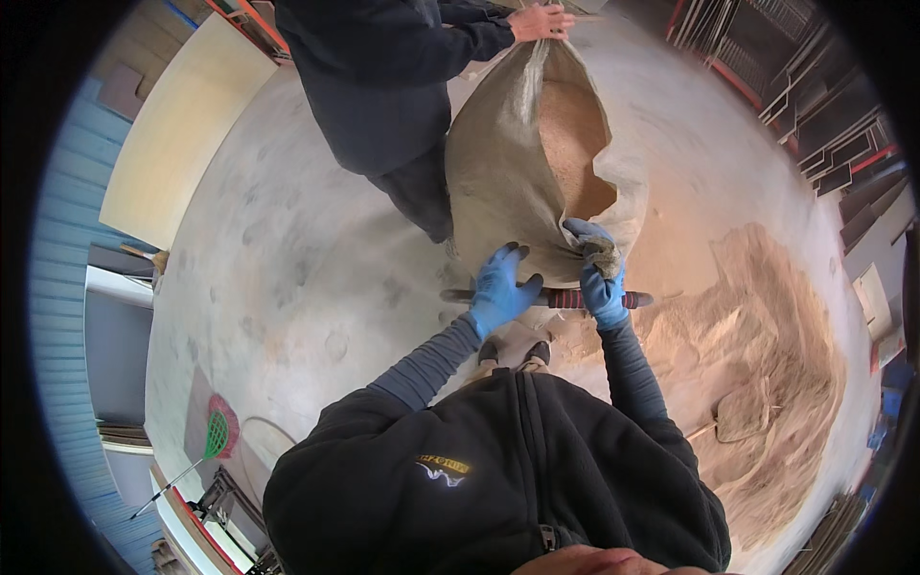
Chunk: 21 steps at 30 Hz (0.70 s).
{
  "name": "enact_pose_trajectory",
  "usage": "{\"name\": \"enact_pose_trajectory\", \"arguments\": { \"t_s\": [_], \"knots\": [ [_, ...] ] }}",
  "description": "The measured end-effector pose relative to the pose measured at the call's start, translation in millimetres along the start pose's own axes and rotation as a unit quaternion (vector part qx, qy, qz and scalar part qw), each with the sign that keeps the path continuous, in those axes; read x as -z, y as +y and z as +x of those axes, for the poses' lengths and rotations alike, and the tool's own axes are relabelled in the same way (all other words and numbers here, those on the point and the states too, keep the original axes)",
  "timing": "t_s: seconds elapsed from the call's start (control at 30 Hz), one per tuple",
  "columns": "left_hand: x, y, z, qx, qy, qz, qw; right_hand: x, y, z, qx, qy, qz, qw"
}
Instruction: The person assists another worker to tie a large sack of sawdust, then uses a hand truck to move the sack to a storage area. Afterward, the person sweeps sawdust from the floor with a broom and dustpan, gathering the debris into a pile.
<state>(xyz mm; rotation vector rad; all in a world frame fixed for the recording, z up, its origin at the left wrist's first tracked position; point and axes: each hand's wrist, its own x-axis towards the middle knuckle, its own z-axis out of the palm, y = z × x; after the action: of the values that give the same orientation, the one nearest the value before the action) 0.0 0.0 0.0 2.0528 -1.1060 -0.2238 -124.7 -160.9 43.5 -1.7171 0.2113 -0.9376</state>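
A big beige woven sack stands in front of me, its mouth gaping on tan sawdust-like material. My right hand, in a blue glove, is closed round a bunched piece of the sack's near rim. My left hand, gloved alike, has its fingers spread beside the sack's near left side; whether they touch the cloth I cannot tell. Below both hands runs a dark bar handle with red stripes. At the far end, a co-worker's bare hand grips the sack's gathered top edge.
The co-worker in dark clothes stands left of the sack. A broad heap of tan material covers the floor to my right, with a shovel-like tool on it. Metal frames line the right side; a green net-like tool lies left.
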Motion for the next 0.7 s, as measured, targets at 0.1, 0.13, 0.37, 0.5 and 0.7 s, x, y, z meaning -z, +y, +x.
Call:
{"name": "enact_pose_trajectory", "arguments": {
  "t_s": [0.1,0.13,0.37,0.5,0.7],
  "knots": [
    [-6.6,8.7,3.9,-0.01,0.0,0.003,1.0,5.2,1.6,-0.9,-0.005,0.036,0.021,0.999],
    [-7.8,10.4,4.9,-0.012,0.002,0.005,1.0,4.9,3.1,0.1,-0.01,0.053,0.049,0.997],
    [-8.2,6.3,6.3,-0.023,0.026,0.013,0.999,16.9,16.4,28.0,0.012,0.102,-0.044,0.994],
    [-3.9,-3.6,0.9,0.002,0.01,-0.004,1.0,27.1,16.4,42.0,0.166,0.062,-0.214,0.961],
    [-11.4,-10.3,1.3,-0.01,0.017,0.005,1.0,30.8,35.6,49.3,0.154,0.071,-0.174,0.97]
  ]
}}
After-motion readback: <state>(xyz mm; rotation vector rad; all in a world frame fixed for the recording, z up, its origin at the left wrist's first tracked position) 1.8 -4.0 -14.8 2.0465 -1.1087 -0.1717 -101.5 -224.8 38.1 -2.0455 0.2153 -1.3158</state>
